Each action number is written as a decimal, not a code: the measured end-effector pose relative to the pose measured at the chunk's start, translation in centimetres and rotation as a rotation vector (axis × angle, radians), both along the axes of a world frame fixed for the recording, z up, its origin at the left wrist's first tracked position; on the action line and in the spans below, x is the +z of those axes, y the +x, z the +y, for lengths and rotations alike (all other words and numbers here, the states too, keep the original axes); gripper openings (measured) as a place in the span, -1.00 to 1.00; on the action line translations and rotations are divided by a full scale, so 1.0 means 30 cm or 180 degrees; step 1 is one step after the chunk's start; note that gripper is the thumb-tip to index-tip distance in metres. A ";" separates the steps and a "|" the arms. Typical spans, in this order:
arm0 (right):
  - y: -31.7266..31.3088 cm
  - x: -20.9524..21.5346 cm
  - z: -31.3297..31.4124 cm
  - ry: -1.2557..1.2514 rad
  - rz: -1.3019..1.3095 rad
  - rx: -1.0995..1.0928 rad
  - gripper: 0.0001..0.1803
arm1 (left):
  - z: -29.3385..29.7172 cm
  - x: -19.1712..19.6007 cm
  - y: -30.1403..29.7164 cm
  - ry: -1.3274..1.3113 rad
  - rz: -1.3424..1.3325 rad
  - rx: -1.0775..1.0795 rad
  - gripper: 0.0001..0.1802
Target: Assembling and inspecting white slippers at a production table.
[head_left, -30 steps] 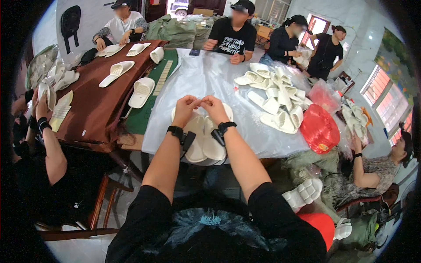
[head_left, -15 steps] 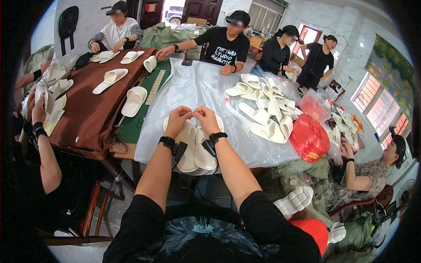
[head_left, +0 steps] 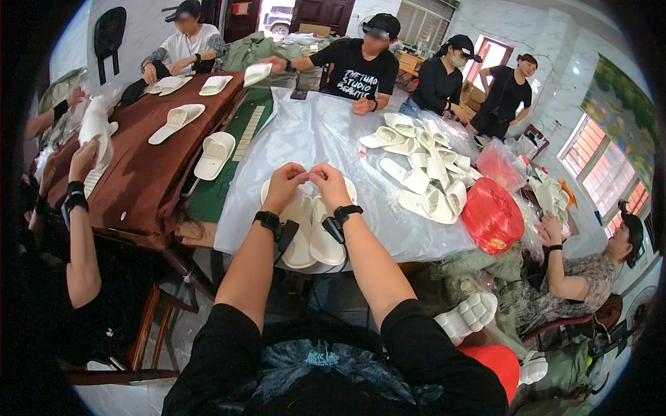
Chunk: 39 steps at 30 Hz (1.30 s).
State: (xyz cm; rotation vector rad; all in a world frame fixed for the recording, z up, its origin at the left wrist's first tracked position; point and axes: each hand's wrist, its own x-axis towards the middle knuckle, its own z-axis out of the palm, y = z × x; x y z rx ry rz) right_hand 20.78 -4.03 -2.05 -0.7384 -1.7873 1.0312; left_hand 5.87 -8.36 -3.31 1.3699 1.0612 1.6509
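Note:
My left hand (head_left: 284, 188) and my right hand (head_left: 331, 186) hover with their fingertips pinched and almost meeting. Whatever lies between the fingers, if anything, is too small to make out. Beneath them a pair of cream slippers rests side by side on a translucent plastic sheet, a left slipper (head_left: 299, 243) and a right slipper (head_left: 325, 244), toes pointing away and heels at the table's near edge. My hands partly cover their front straps. Both wrists wear black bands with small devices.
To the right lie a heap of cream slippers (head_left: 417, 161) and a red roll of plastic twine (head_left: 493, 216). A brown cloth (head_left: 139, 184) on the left bears several slippers. Co-workers surround the table; one across it holds a slipper (head_left: 257, 74).
My hands stay pinched in nearly the same place. The co-worker across the table has lifted a slipper off the table. At the far left, a person has raised and turned another slipper.

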 end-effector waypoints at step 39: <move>0.153 0.137 -0.364 0.1414 -0.3117 0.0666 -0.47 | -0.242 0.516 -0.156 0.2233 -0.1713 0.0569 -0.94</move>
